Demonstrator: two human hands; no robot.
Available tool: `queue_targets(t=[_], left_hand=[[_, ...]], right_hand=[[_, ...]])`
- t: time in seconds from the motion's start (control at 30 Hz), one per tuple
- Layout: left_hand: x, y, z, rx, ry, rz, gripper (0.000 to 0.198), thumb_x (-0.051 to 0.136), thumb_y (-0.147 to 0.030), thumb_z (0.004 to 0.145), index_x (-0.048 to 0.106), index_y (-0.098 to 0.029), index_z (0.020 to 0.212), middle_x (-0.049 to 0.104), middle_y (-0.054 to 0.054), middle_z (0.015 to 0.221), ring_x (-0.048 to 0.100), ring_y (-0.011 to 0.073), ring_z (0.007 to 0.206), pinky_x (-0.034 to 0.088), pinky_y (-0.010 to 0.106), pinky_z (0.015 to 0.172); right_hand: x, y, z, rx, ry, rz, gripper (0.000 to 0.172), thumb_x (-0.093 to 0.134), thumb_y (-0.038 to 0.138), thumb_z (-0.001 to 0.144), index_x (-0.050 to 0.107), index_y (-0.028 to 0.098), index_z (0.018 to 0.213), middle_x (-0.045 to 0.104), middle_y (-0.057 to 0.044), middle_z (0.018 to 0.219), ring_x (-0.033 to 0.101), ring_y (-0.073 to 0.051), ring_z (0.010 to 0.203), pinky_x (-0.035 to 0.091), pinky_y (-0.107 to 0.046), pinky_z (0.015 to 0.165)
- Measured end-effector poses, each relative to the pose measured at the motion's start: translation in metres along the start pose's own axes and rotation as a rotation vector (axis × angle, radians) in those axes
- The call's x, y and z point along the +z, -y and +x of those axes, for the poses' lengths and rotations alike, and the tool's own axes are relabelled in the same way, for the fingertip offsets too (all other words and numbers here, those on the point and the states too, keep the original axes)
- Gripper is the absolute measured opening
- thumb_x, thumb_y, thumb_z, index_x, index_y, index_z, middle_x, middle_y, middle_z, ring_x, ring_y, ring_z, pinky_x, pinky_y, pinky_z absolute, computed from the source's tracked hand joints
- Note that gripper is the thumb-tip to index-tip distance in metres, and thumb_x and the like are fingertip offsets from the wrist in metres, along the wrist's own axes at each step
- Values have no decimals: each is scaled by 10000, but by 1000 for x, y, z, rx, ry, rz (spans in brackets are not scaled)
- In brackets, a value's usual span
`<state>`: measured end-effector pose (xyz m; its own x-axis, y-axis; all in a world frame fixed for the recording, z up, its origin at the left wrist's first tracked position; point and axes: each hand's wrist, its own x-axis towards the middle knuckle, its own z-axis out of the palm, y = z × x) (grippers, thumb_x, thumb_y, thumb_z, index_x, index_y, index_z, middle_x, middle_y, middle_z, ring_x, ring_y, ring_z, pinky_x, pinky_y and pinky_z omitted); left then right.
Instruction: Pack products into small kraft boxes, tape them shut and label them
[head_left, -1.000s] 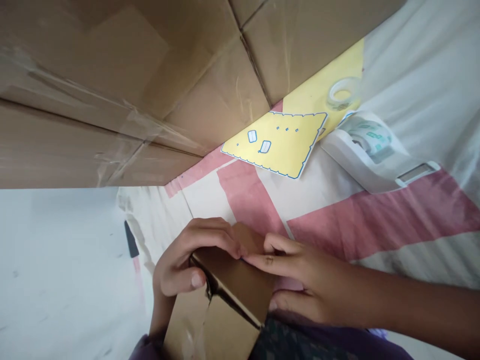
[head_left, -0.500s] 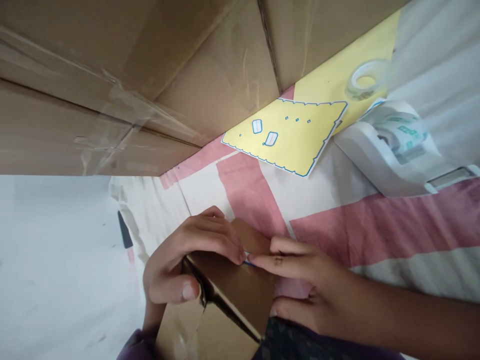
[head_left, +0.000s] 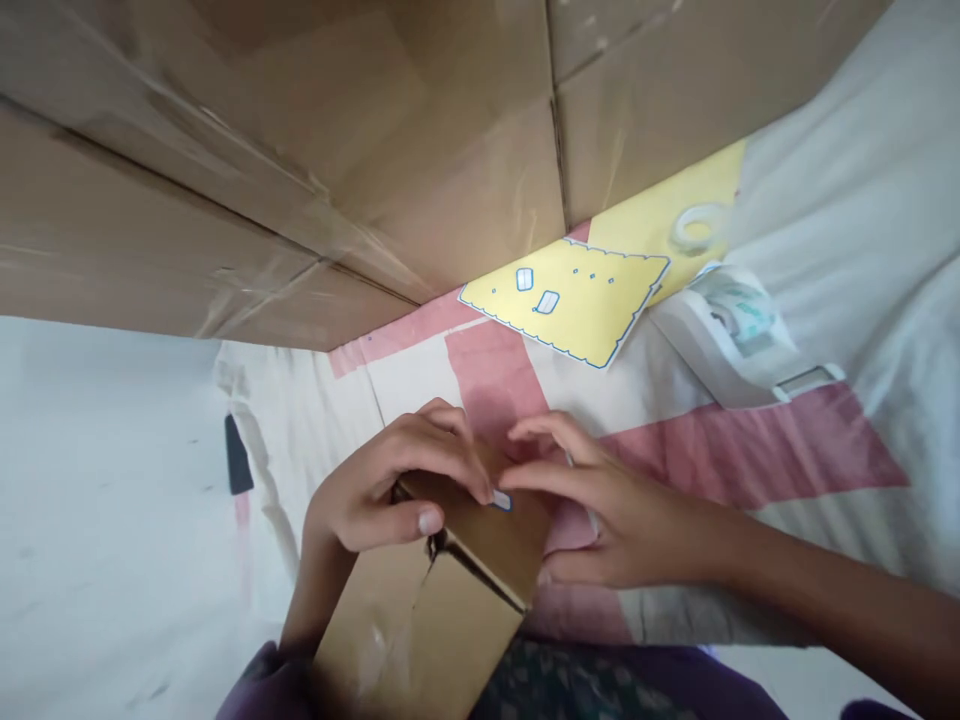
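A small brown cardboard box point(head_left: 431, 620) with a split, torn edge sits tilted near my lap. My left hand point(head_left: 397, 475) is closed over its upper corner, thumb on the near side and fingers across the top. At those fingertips, a small white sticker with a blue outline point(head_left: 502, 500) lies on the box's face. My right hand point(head_left: 611, 505) is just right of the sticker, fingers apart and holding nothing. Its lower fingers are close to the box's right side; whether they touch it I cannot tell.
Large taped cardboard point(head_left: 360, 130) stands like a wall at the back. In front lie a yellow sheet with blue-outlined shapes point(head_left: 581, 335), a white tape dispenser point(head_left: 686, 335) and a clear tape roll point(head_left: 701, 212). A red-and-white cloth point(head_left: 499, 370) covers the surface.
My right hand has lifted its fingers off the sticker and spread them, uncovering it on the box. The left hand keeps its grip on the corner. The camera view has shifted.
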<state>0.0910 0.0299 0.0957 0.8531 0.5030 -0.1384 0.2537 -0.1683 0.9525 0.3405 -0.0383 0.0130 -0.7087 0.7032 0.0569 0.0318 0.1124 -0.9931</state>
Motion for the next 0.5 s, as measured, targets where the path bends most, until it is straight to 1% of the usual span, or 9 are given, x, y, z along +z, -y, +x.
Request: queue_targets(t=[0.03, 0.07, 0.13, 0.2, 0.23, 0.27, 0.33, 0.4, 0.5], left_hand=[[0, -1, 0, 7, 7, 8, 367, 551, -540, 957, 742, -254, 1083, 804, 48, 987, 680, 204, 847, 408, 399, 914], [0, -3, -1, 10, 30, 24, 372, 552, -549, 954, 745, -254, 1075, 805, 42, 982, 667, 202, 847, 401, 400, 910], [0, -7, -4, 27, 59, 67, 386, 552, -571, 949, 753, -259, 1058, 805, 33, 967, 640, 202, 838, 391, 406, 899], [1, -12, -10, 32, 55, 118, 398, 549, -585, 949, 763, -263, 1047, 802, 36, 963, 622, 216, 862, 389, 414, 894], [1, -14, -13, 33, 46, 144, 402, 547, -587, 952, 766, -264, 1050, 799, 40, 965, 614, 225, 884, 391, 418, 896], [2, -16, -16, 34, 40, 167, 407, 546, -589, 953, 768, -263, 1057, 796, 43, 965, 607, 232, 904, 393, 421, 902], [3, -20, -24, 49, 44, 202, 412, 549, -587, 955, 764, -261, 1085, 791, 41, 962, 596, 232, 919, 388, 427, 930], [3, -20, -32, 89, 37, 223, 414, 559, -585, 955, 751, -262, 1129, 791, 43, 997, 591, 229, 928, 387, 429, 954], [-2, -14, -50, 163, -48, 242, 472, 559, -603, 951, 713, -267, 1245, 767, 78, 1180, 604, 255, 1017, 410, 438, 972]], right_hand=[[-2, -3, 6, -49, 24, -39, 776, 856, 394, 772, 550, 198, 1458, 356, -168, 1556, 350, -329, 1476, 395, -454, 1167], [-3, -6, 12, -100, 62, -70, 952, 875, 427, 739, 429, 191, 1546, 285, -184, 1616, 283, -347, 1518, 349, -480, 1200], [-2, -10, 24, -221, 141, -91, 1257, 901, 481, 682, 156, 187, 1651, 219, -207, 1662, 224, -359, 1547, 282, -501, 1234], [3, -10, 33, -315, 205, -63, 1410, 909, 504, 658, -35, 207, 1663, 224, -209, 1666, 254, -351, 1539, 282, -476, 1232], [6, -9, 36, -329, 221, -49, 1439, 909, 507, 651, -77, 220, 1659, 233, -204, 1662, 284, -347, 1527, 302, -457, 1220], [10, -7, 37, -323, 229, -43, 1455, 913, 511, 637, -85, 229, 1658, 251, -199, 1652, 315, -350, 1510, 320, -446, 1208], [17, 0, 37, -276, 231, -70, 1487, 929, 526, 578, -43, 221, 1662, 301, -198, 1614, 366, -370, 1471, 341, -454, 1190], [23, 8, 34, -221, 216, -125, 1501, 936, 535, 537, 8, 188, 1664, 331, -212, 1576, 376, -391, 1448, 349, -487, 1183], [28, 17, 29, -191, 186, -159, 1452, 937, 537, 521, 114, 180, 1663, 381, -206, 1526, 398, -384, 1415, 384, -508, 1159]])
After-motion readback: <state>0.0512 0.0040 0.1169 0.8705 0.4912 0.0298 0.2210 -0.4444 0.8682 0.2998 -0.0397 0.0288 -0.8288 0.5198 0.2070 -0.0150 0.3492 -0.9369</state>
